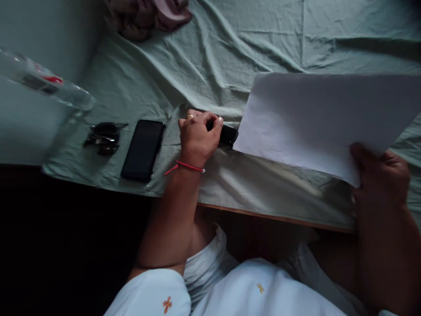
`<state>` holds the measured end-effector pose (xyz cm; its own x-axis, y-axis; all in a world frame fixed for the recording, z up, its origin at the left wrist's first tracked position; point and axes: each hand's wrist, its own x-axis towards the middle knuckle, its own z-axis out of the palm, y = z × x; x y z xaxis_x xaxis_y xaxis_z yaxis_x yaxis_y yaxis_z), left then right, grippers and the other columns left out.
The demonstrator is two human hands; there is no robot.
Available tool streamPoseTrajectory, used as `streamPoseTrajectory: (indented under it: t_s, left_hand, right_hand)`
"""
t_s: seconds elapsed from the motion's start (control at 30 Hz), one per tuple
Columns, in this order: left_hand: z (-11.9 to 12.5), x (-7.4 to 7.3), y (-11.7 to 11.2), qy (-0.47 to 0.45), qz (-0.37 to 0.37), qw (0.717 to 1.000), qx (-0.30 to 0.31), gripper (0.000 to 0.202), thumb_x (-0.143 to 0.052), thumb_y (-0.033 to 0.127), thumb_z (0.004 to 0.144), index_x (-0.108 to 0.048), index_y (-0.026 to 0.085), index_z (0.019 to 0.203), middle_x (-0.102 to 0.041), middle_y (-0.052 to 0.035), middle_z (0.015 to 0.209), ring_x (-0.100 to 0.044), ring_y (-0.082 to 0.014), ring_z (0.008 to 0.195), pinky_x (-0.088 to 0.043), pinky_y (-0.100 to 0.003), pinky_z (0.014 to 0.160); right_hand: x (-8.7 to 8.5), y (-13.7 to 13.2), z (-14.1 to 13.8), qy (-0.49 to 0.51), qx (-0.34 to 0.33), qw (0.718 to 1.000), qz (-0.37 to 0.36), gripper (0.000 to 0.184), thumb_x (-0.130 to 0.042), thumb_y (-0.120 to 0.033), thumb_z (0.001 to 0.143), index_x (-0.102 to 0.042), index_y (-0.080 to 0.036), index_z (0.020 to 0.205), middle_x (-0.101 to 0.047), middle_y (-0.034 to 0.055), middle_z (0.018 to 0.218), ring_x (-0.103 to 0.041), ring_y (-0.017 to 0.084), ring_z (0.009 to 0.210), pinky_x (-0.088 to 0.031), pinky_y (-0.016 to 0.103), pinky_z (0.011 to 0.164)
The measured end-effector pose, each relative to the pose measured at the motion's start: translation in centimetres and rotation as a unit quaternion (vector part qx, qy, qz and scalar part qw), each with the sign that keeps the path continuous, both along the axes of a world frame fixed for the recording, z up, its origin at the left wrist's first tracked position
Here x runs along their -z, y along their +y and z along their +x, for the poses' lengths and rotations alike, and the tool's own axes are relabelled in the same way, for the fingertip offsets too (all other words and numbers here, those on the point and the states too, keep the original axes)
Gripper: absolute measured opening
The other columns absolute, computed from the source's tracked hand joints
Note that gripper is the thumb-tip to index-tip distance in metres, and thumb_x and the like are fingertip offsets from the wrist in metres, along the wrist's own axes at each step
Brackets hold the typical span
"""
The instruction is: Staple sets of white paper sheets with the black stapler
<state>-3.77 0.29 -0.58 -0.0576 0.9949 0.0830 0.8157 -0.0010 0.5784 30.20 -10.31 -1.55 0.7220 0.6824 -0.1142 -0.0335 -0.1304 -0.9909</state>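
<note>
My left hand (198,135) rests on the green sheet with its fingers curled round a small black object (227,134), perhaps a stapler; most of it is hidden under the fingers. A red thread circles that wrist and a ring shows on one finger. My right hand (381,175) pinches the near corner of a large white sheet of paper (325,118), which is lifted slightly off the bed and reaches left until its lower left corner meets the black object.
A black phone (143,150) lies face up left of my left hand, with a dark bunch of keys (103,137) beyond it. A clear plastic bottle (42,83) lies at far left. Pinkish cloth (148,15) sits at the top. The green bedsheet (204,57) ends at a wooden edge (269,216).
</note>
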Motion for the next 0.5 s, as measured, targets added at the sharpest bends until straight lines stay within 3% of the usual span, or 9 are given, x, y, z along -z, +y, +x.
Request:
streamPoseTrajectory:
  t_s: [0.2,0.5]
  left_hand:
    - [-0.1,0.5,-0.6,-0.028,0.019,0.999,0.029,0.016,-0.066,0.037,0.092,-0.069,0.028,0.079,-0.071,-0.0074,0.094,-0.062,-0.0323,0.117,-0.042,-0.056,0.114]
    - [-0.1,0.8,-1.1,-0.045,0.034,0.998,0.033,0.013,-0.069,0.037,0.091,-0.072,0.029,0.082,-0.069,-0.0073,0.093,-0.064,-0.0318,0.114,-0.045,-0.055,0.113]
  right_hand:
    - [-0.1,0.1,-0.2,0.011,0.008,1.000,-0.009,0.035,-0.088,-0.029,0.048,-0.074,-0.016,0.077,-0.072,0.0047,0.084,-0.059,0.013,0.061,-0.049,0.028,0.051]
    - [-1.9,0.6,-0.5,-0.007,0.053,0.995,-0.086,0.040,-0.089,-0.031,0.035,-0.062,-0.017,0.062,-0.056,0.0024,0.063,-0.047,0.010,0.050,-0.025,0.023,0.035]
